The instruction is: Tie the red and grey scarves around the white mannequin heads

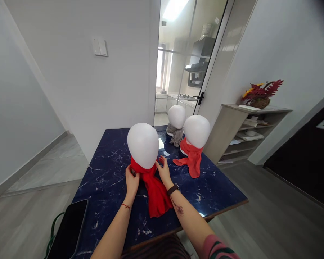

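Note:
A white mannequin head (143, 144) stands on the dark blue marble table (110, 169) with a red scarf (155, 190) tied round its neck, the ends hanging toward me. My left hand (131, 180) rests against the scarf at the neck's left side, fingers curled on the cloth. My right hand (164, 170) touches the scarf at the right side of the neck, fingers partly spread. Behind stand a second white head (196, 131) with a red scarf (191, 158) and a third head (176, 116) with a grey scarf (175, 134).
A black phone (69, 230) lies at the table's near left corner beside a green cable (52, 232). A shelf unit (244, 129) with a flower basket (260, 94) stands at the right wall. A glass door (189, 61) opens onto a kitchen behind.

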Motion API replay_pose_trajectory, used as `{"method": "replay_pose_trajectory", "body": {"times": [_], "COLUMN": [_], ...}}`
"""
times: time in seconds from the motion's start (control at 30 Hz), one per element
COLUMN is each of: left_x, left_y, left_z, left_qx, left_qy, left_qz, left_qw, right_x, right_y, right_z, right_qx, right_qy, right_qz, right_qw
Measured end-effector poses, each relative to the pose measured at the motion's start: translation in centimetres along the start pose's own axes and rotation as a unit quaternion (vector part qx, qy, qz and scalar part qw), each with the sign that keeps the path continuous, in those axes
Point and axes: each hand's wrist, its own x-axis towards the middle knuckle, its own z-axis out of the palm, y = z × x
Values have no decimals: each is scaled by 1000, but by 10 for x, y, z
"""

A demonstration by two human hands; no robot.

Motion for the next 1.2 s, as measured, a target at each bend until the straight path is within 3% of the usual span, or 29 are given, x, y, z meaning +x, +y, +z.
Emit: {"method": "replay_pose_trajectory", "body": {"times": [0.07, 0.17, 0.3, 0.37, 0.47, 0.6, 0.77, 0.97, 1.2], "left_x": [-4, -15, -35, -42, -45, -42, -41, -36, -30], "left_y": [4, 19, 36, 38, 33, 26, 29, 26, 19], "left_z": [-4, -14, -19, -16, -12, -10, -10, -12, -15], "left_qx": [-6, 29, 149, 196, 222, 204, 196, 120, 89], "left_qy": [49, 80, -69, -119, -135, -148, -155, -79, -70], "left_qz": [-18, 18, 179, 210, 194, 155, 104, 26, 4], "left_qw": [999, 996, 970, 950, 946, 955, 963, 989, 994], "right_x": [-6, -15, -23, -24, -23, -24, -24, -23, -20], "right_y": [-4, -8, -12, -13, -11, -6, -5, -4, 0], "right_z": [-5, -10, -9, -9, -8, -6, -3, -4, -4], "right_qx": [-66, -123, -128, -147, -170, -117, -79, -66, 4], "right_qy": [58, 20, -75, -105, -165, -213, -202, -177, -159], "right_qz": [5, 25, 43, 34, 17, 17, 28, 68, 138], "right_qw": [996, 992, 988, 983, 971, 970, 976, 980, 978]}}
